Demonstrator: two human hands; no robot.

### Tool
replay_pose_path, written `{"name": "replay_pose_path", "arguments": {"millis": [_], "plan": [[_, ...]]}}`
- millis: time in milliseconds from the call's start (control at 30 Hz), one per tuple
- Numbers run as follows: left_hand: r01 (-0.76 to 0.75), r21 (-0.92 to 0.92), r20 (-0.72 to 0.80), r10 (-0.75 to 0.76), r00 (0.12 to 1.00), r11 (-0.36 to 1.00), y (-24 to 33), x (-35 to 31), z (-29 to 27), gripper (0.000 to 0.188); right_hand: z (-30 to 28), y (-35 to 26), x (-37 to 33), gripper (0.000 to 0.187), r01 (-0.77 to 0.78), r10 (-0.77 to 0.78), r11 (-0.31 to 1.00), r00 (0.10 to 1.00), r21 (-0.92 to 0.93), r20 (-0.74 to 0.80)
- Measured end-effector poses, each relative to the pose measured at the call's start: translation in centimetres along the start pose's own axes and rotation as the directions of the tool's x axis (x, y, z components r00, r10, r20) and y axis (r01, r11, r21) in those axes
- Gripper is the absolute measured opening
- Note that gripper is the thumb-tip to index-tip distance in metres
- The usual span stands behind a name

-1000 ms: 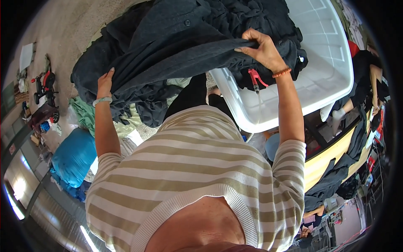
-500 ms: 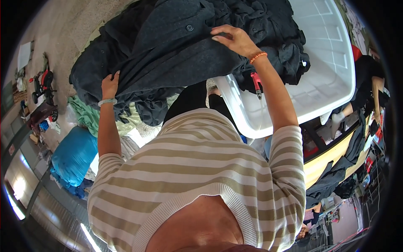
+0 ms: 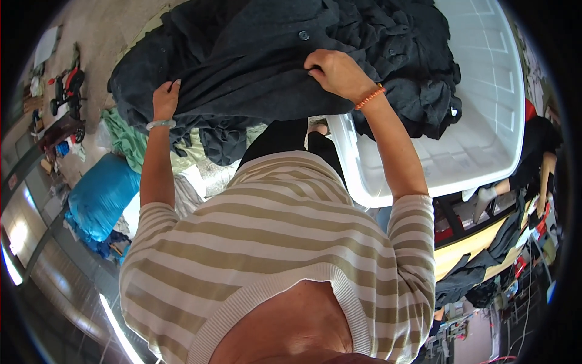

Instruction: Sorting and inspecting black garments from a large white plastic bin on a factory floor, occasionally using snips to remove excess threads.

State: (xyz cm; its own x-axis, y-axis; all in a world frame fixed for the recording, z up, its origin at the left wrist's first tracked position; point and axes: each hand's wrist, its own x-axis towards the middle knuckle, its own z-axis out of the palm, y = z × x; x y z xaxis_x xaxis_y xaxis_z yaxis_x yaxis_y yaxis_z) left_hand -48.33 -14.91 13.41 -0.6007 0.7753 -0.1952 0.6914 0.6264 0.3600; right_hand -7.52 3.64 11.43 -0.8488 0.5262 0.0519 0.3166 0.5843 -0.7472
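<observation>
A black garment (image 3: 242,91) with a round button (image 3: 304,35) is stretched between my two hands. My left hand (image 3: 165,101) is closed on its left side, the thumb up against the folds. On the right, my right hand (image 3: 339,74) pinches the same cloth below the button, its fingers curled. Under and behind this garment lies a heap of black garments (image 3: 418,73), crumpled, which spills over the near left rim of a white plastic bin (image 3: 485,136). Some dark cloth also hangs below the stretched piece, near my left wrist.
Left of me a full blue bag (image 3: 104,197) and green cloth (image 3: 128,138) lie on the floor. A red and black wheeled machine (image 3: 68,91) stands farther left. At the right, another person's arm (image 3: 545,182) shows beside a wooden table (image 3: 467,255) with dark cloth.
My right hand has gone from a loose, parted pose at the cloth to a closed pinch on it. The red-handled tool seen in the bin is now out of sight.
</observation>
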Motion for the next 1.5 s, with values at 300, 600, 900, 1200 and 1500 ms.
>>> {"name": "replay_pose_path", "arguments": {"millis": [300, 600, 900, 1200, 1500], "plan": [[0.142, -0.374, -0.126, -0.202, 0.971, 0.916, -2.1, -0.3, -0.2, 0.032, 0.7, 0.5, -1.4, 0.014, -0.123, 0.138, 0.982, 0.985, 0.146, -0.102], [-0.563, -0.157, -0.263, 0.516, 0.815, 0.811, 11.7, -0.4, 3.6, 0.016, -0.9, -1.5, -1.8, 0.027, -0.137, 0.168, 0.974, 0.972, 0.182, -0.167], [-0.811, -0.198, 0.101, 0.835, 0.541, 0.55, 24.7, 0.7, 13.3, 0.025, 3.3, -0.7, -1.6, 0.016, -0.193, 0.199, 0.98, 0.929, 0.051, -0.312], [-0.099, -0.624, 0.415, 0.435, 0.799, 0.775, 23.6, 2.5, 16.1, 0.004, 1.8, -1.8, -0.8, 0.016, -0.197, 0.199, 0.979, 0.911, 0.042, -0.361], [0.36, -0.709, 0.628, 0.31, 0.714, 0.607, 21.7, -0.2, 13.6, 0.006, 1.9, -3.2, -0.6, 0.029, -0.255, 0.243, 0.967, 0.915, 0.004, -0.322]]}}
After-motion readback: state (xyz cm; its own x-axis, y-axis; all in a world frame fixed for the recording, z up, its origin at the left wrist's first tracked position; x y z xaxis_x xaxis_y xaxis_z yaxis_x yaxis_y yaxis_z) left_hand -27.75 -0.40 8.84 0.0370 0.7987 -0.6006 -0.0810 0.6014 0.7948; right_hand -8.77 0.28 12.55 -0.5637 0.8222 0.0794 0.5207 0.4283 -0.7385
